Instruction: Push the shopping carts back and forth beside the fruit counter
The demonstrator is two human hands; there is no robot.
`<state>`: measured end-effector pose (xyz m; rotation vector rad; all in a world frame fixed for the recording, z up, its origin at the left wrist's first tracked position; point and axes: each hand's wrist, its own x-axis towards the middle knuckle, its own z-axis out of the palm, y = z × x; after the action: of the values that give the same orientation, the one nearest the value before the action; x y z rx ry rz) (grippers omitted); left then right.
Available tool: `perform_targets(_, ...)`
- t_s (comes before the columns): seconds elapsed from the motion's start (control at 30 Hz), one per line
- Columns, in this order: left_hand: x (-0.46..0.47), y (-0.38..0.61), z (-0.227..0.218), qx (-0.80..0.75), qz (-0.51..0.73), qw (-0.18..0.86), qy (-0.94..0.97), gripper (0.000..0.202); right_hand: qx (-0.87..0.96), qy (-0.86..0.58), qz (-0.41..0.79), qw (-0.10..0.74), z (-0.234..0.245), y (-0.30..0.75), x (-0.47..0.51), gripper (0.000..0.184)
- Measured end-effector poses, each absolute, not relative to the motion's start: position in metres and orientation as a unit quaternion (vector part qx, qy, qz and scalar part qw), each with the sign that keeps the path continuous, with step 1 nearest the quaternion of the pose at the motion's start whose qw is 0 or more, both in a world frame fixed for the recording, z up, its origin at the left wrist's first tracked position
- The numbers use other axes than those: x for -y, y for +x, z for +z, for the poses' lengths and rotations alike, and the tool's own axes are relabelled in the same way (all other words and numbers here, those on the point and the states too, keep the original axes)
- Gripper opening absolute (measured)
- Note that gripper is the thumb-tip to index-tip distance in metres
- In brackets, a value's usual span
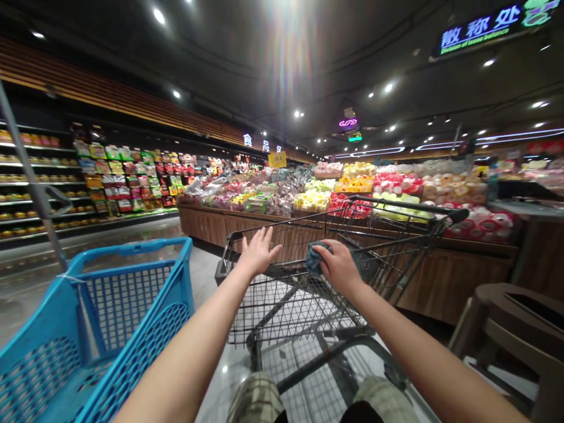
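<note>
A dark wire shopping cart (291,317) stands sideways right in front of me, its handle end to the right. My left hand (259,251) is stretched over the cart's near rim toward its left end, fingers spread, with nothing in it. In my right hand (341,267) a bunched blue-grey cloth (315,258) is gripped between thumb and fingers, above the middle of the cart. Whether the cloth touches the wires cannot be made out. The wire basket shows no goods inside.
A blue plastic shopping basket (136,294) on a pole stands close at my left. To the right is a brown plastic stool (520,305). Behind the cart runs a wood-panelled counter (458,282) heaped with packaged goods. Stocked shelves (127,182) line the left wall.
</note>
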<state>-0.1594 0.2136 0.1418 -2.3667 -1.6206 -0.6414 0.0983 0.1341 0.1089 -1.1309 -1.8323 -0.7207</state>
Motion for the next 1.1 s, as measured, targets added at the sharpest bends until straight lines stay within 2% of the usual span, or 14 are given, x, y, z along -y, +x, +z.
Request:
perform_targets(0.17,-0.217,-0.160,0.139,0.544,-0.219,0.083,-0.806,0.076,0.748,-0.470,-0.269,0.384,0.097,0.053,-0.157,0.051)
perform_targets(0.3,-0.219,-0.162,0.138,0.551,-0.228,0.086,-0.798,0.076,0.777,-0.424,-0.289,0.364,0.097,0.042,-0.158,0.040)
perform_targets(0.47,-0.218,-0.167,0.139,0.550,-0.225,0.078,-0.800,0.076,0.781,-0.410,-0.318,0.347,0.095,0.083,-0.167,0.032)
perform_targets(0.8,-0.210,-0.164,0.139,0.562,-0.222,0.066,-0.794,0.081,0.671,-0.513,-0.328,0.423,0.098,0.210,-0.178,0.031)
perform_targets(0.93,-0.210,-0.156,0.138,0.558,-0.218,0.065,-0.798,0.085,0.653,-0.549,-0.309,0.419,0.101,0.173,-0.173,0.028)
perform_targets(1.1,-0.214,-0.158,0.137,0.568,-0.218,0.058,-0.792,0.086,0.704,-0.496,-0.278,0.425,0.096,0.071,-0.166,0.025)
